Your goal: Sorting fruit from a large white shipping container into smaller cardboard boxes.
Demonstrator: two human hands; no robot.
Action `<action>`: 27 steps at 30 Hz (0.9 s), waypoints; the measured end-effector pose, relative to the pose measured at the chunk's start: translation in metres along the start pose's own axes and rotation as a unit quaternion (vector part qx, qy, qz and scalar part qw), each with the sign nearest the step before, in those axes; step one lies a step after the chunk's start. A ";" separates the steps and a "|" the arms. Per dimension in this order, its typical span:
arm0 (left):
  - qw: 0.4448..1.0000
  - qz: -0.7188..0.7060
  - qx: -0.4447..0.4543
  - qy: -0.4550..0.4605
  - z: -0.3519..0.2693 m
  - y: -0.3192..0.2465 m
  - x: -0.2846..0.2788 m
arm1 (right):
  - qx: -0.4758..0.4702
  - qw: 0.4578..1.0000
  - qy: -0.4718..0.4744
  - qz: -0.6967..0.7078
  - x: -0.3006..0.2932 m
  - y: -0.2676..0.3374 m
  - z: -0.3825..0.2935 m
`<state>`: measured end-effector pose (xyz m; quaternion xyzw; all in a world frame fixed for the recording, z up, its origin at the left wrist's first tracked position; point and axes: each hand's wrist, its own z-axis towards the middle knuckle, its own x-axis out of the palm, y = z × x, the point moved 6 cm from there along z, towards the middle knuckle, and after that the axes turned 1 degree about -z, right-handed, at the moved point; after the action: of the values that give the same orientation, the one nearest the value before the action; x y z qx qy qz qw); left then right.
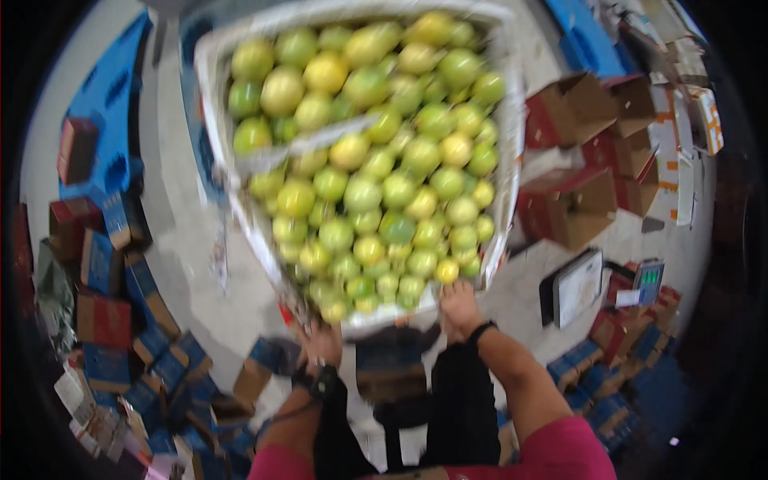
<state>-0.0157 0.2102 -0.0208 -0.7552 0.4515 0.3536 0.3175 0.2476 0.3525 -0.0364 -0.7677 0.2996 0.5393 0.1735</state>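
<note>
Before me stands a large white-rimmed bin (210,102), heaped with round green and yellow fruit (363,193). A pale strip (306,141) lies slantwise across the fruit from the left side. My left hand (321,342), with a dark watch at the wrist, is at the near left corner of the bin, its fingertips against the rim and partly blurred. At the near right corner my right hand (459,306) has its fingers on the rim, close beside a yellow fruit (447,270). Whether either hand is closed round the rim does not show.
Open red cardboard boxes (570,207) stand at the right, near a screen (579,288) and a scale display (650,279). Blue and brown cartons (171,366) are piled at the lower left, more (606,414) at the lower right. A blue pallet (111,90) lies at the upper left.
</note>
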 end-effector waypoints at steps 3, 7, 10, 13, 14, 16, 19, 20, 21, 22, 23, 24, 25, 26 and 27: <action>0.991 0.080 0.047 0.097 0.003 0.017 0.012 | 0.024 0.998 0.038 0.040 0.022 0.024 -0.013; 0.994 0.089 0.055 0.012 -0.017 0.022 0.030 | 0.035 0.997 0.015 0.063 0.028 0.045 -0.016; 0.993 0.062 0.001 0.097 -0.031 0.026 0.045 | 0.019 0.997 0.039 0.071 0.030 0.051 -0.018; 0.992 0.062 -0.007 0.114 -0.028 0.026 0.046 | 0.007 0.998 0.020 0.057 0.033 0.055 -0.019; 0.995 0.030 -0.005 0.097 -0.026 0.023 0.042 | 0.001 0.998 0.024 0.050 0.033 0.053 -0.020; 0.995 0.054 -0.009 0.078 -0.022 0.020 0.040 | -0.008 0.999 0.028 0.045 0.029 0.053 -0.024; 0.993 0.051 -0.027 0.099 -0.022 0.024 0.047 | -0.028 0.998 -0.018 0.047 0.026 0.052 -0.019; 0.997 0.051 -0.022 0.053 -0.025 0.029 0.054 | -0.020 0.998 -0.044 0.043 0.028 0.054 -0.020; 0.999 0.050 -0.016 0.008 -0.029 0.033 0.059 | -0.014 0.997 -0.048 0.058 0.030 0.055 -0.021; 0.998 0.057 -0.005 -0.027 -0.032 0.034 0.061 | -0.005 0.997 -0.051 0.055 0.031 0.055 -0.025; 0.997 0.061 -0.004 -0.037 -0.035 0.034 0.064 | 0.005 0.997 -0.057 0.050 0.033 0.054 -0.026; 0.997 0.052 0.006 -0.062 -0.036 0.038 0.064 | 0.017 0.997 -0.059 0.055 0.033 0.056 -0.023; 0.996 0.037 0.014 -0.080 -0.040 0.036 0.067 | 0.027 0.997 -0.053 0.059 0.030 0.054 -0.025; 0.995 0.034 0.017 -0.089 -0.039 0.038 0.071 | 0.035 0.996 -0.046 0.065 0.032 0.050 -0.025; 0.995 0.032 0.032 -0.088 -0.040 0.037 0.068 | 0.036 0.997 -0.022 0.065 0.031 0.048 -0.025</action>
<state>-0.0162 0.1330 -0.0610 -0.6958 0.4567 0.4143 0.3683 0.2416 0.2927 -0.0540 -0.7277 0.3647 0.5548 0.1723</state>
